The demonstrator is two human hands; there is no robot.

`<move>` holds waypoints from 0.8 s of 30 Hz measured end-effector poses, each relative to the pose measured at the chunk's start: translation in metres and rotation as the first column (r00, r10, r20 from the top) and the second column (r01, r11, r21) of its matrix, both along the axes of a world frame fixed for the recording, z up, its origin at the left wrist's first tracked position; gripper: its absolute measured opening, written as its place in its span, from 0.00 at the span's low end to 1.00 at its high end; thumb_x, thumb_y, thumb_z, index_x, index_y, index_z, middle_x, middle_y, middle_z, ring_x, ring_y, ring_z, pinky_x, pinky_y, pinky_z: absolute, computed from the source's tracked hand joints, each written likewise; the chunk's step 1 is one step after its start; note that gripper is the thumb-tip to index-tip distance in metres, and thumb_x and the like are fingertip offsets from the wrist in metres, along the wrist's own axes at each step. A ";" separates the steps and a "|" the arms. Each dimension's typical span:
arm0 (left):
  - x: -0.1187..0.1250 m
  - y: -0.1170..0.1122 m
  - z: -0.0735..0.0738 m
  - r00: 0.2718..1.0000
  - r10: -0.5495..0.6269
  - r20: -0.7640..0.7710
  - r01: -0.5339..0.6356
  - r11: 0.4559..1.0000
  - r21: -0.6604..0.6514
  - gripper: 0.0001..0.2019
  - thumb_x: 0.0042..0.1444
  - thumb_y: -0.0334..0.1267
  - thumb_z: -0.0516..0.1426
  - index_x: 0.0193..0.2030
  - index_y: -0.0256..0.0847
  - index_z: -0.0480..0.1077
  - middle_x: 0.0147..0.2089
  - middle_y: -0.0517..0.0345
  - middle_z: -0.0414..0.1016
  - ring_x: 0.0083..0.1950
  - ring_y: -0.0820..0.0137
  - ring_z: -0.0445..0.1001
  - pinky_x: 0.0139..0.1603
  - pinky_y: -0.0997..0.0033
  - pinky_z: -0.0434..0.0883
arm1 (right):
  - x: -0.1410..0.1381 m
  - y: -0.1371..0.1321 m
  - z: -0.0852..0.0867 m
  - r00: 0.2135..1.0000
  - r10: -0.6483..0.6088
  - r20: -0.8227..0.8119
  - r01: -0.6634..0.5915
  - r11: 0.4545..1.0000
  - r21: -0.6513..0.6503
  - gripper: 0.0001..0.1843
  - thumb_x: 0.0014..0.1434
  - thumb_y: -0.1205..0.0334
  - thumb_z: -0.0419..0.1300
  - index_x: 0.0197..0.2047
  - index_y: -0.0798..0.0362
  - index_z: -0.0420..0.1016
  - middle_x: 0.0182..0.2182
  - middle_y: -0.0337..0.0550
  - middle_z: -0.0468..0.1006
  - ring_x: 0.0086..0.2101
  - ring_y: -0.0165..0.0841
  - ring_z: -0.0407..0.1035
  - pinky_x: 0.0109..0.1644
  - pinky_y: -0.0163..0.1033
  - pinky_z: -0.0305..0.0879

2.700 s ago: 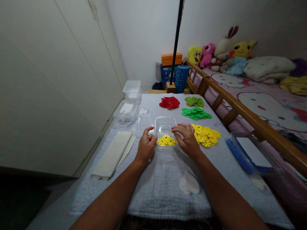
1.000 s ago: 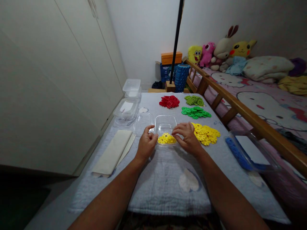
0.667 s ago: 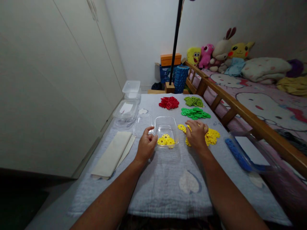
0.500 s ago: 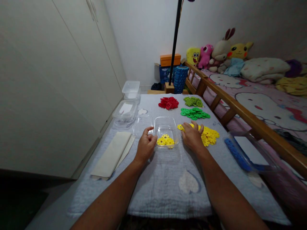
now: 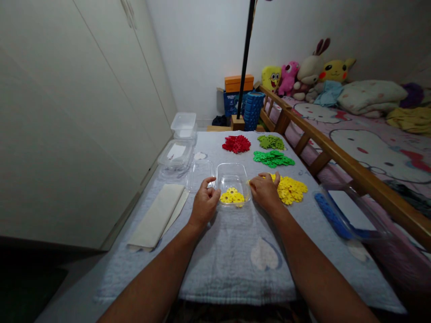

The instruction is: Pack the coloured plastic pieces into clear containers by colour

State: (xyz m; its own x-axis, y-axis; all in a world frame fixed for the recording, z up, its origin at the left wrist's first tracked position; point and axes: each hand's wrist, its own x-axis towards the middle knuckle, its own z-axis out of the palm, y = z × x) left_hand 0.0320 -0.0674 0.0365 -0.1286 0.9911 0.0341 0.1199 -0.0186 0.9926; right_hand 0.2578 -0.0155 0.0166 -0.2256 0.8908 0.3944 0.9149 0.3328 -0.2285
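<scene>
Presently the right hand (image 5: pixel 266 190) is pinched nearly closed at the right wall of a clear tub (image 5: pixel 232 171). A sliver of yellow shows at its fingertips, seemingly one yellow piece (image 5: pixel 248 182); the fingers hide most of it, so the count cannot be told. Little finger raised, out of the pinch.

Left hand (image 5: pixel 204 202) sits at the tub's left side, thumb and forefinger apart, thumb at the wall, holding nothing up. Whether it presses or merely rests, cannot tell.

Inside the tub, against the near wall: a few flower-shaped yellow pieces (image 5: pixel 232 197), overlapping. Just right of the right hand, partly behind it, the yellow pile (image 5: pixel 291 189).

Handling, as judged: a thin piece is best held by its edge, lifted above the rim rather than dragged into it, and lowered flat. A light left thumb should steady the wall without bending it. If two cling together, a small rub of the fingertips ought to part them.

Farther out: green pile (image 5: pixel 274 158), light-green pile (image 5: pixel 271 142) and red pile (image 5: pixel 236 144) beyond; clear lid (image 5: pixel 201 176) left of the tub; folded cream sheet (image 5: pixel 158 217) nearer the left edge.
</scene>
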 end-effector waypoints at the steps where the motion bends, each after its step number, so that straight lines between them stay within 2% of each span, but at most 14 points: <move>1: 0.000 0.000 0.000 1.000 0.001 -0.001 -0.001 1.000 0.002 0.23 0.58 0.43 0.59 0.59 0.41 0.67 0.22 0.73 0.55 0.22 0.76 0.54 0.26 0.77 0.52 | 0.000 0.000 0.001 1.000 -0.004 -0.013 0.004 1.000 0.016 0.11 0.64 0.67 0.58 0.33 0.48 0.80 0.37 0.46 0.85 0.52 0.49 0.66 0.69 0.78 0.33; 4: -0.001 0.001 -0.001 1.000 0.000 -0.015 0.000 1.000 0.010 0.23 0.58 0.43 0.58 0.59 0.40 0.67 0.23 0.73 0.56 0.23 0.75 0.55 0.26 0.77 0.53 | 0.000 0.000 0.002 0.997 -0.038 -0.062 0.043 0.997 0.071 0.10 0.64 0.67 0.58 0.35 0.48 0.81 0.39 0.46 0.84 0.50 0.47 0.66 0.69 0.73 0.37; 8: -0.001 0.001 -0.002 0.999 0.001 -0.035 -0.001 1.000 0.011 0.23 0.59 0.43 0.58 0.60 0.40 0.67 0.23 0.73 0.56 0.23 0.76 0.54 0.26 0.77 0.53 | 0.005 0.002 0.008 0.982 -0.113 -0.154 0.133 0.984 0.122 0.10 0.66 0.67 0.58 0.39 0.48 0.81 0.41 0.46 0.83 0.48 0.45 0.68 0.65 0.62 0.50; 11: -0.001 0.001 -0.001 0.999 0.000 -0.036 0.000 1.000 0.008 0.23 0.59 0.44 0.58 0.60 0.40 0.67 0.23 0.73 0.56 0.22 0.76 0.54 0.26 0.77 0.53 | 0.006 -0.003 0.017 0.961 -0.091 -0.262 0.150 0.965 0.216 0.10 0.68 0.64 0.57 0.41 0.48 0.81 0.38 0.45 0.82 0.44 0.42 0.69 0.60 0.53 0.56; 14: -0.002 0.001 -0.001 0.999 -0.005 -0.039 0.006 1.000 0.008 0.23 0.59 0.43 0.58 0.60 0.40 0.67 0.23 0.73 0.56 0.23 0.76 0.54 0.26 0.77 0.53 | 0.001 -0.013 0.029 0.933 0.038 -0.357 0.082 0.945 0.317 0.09 0.70 0.61 0.56 0.43 0.48 0.80 0.38 0.43 0.82 0.43 0.40 0.70 0.59 0.50 0.58; 17: -0.002 0.002 -0.002 0.999 -0.009 -0.052 0.010 1.000 0.015 0.22 0.59 0.43 0.58 0.59 0.39 0.67 0.23 0.73 0.56 0.23 0.76 0.54 0.26 0.77 0.54 | -0.009 -0.023 0.036 0.900 0.185 -0.395 -0.051 0.944 0.326 0.07 0.68 0.60 0.59 0.45 0.46 0.79 0.37 0.41 0.82 0.45 0.41 0.71 0.63 0.52 0.57; 21: -0.002 0.001 -0.002 0.999 -0.011 -0.045 0.012 1.000 0.025 0.22 0.59 0.42 0.58 0.60 0.39 0.67 0.23 0.73 0.56 0.23 0.75 0.55 0.27 0.77 0.54 | -0.022 -0.030 0.036 0.883 0.296 -0.363 -0.238 0.951 0.198 0.05 0.66 0.63 0.61 0.40 0.45 0.79 0.37 0.40 0.83 0.51 0.42 0.72 0.71 0.61 0.45; 24: -0.001 0.000 -0.001 0.999 -0.015 -0.040 0.015 1.000 0.024 0.22 0.60 0.42 0.58 0.60 0.39 0.67 0.23 0.73 0.56 0.23 0.75 0.55 0.27 0.77 0.55 | -0.026 -0.030 0.034 0.891 0.315 -0.326 -0.303 0.949 0.090 0.06 0.65 0.64 0.62 0.39 0.44 0.80 0.38 0.40 0.84 0.52 0.42 0.73 0.72 0.65 0.40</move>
State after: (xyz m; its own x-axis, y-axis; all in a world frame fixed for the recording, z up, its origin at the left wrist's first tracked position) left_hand 0.0307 -0.0670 0.0352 -0.1118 0.9917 0.0630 0.1587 -0.0447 0.9863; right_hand 0.2322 -0.0459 0.0502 -0.3376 0.7815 0.5246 0.6372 0.6000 -0.4837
